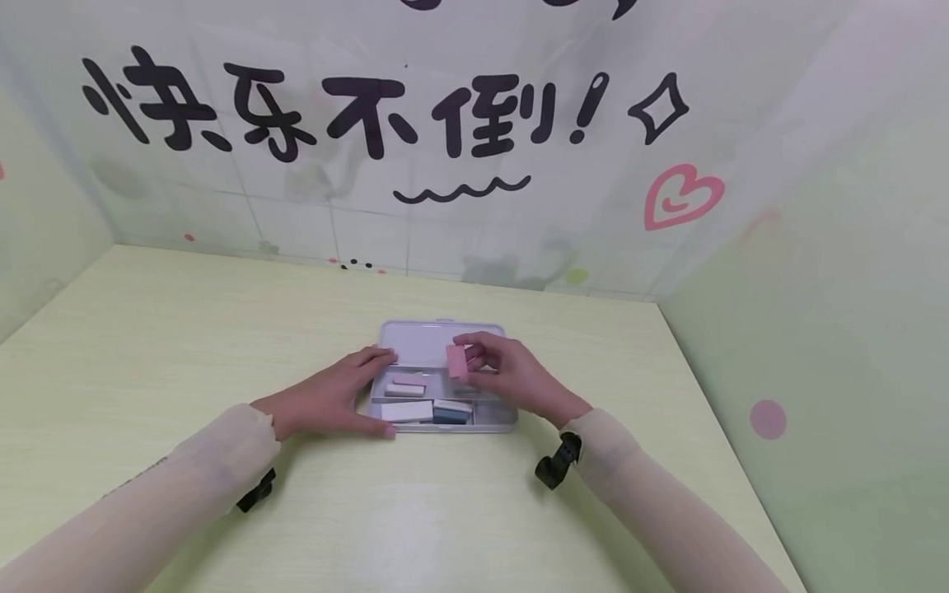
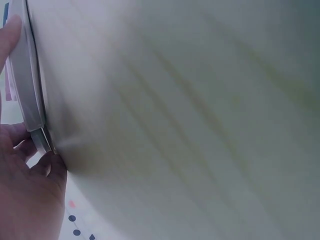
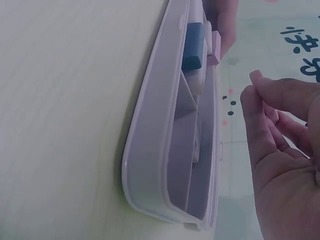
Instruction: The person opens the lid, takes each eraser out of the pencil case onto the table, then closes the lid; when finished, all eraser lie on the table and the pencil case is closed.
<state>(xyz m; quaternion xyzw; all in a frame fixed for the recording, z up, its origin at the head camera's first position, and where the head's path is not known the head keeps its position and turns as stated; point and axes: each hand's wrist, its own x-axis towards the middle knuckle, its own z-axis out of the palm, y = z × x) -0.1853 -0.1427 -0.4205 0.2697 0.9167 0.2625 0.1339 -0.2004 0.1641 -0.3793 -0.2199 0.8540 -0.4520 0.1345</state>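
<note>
A pale lilac pencil case (image 1: 493, 417) lies open on the table, its lid (image 1: 415, 342) folded back to the far side. My left hand (image 1: 335, 393) holds the case at its left end, thumb at the near corner and fingers at the far one. Above the case's right half, my right hand (image 1: 519, 375) pinches a pink eraser (image 1: 456, 362) between thumb and fingertips. In the near row sit a white eraser (image 1: 406, 412) and a blue and white eraser (image 1: 451, 412). Behind them lie a pink piece (image 1: 409, 380) and a white piece (image 1: 404, 390).
The pale wood-look table (image 1: 415, 511) runs back to a light wall (image 1: 356, 214) with black lettering. A green side wall (image 1: 838, 395) borders the table's right edge. Black straps (image 1: 559, 461) are on both wrists, over light sleeves.
</note>
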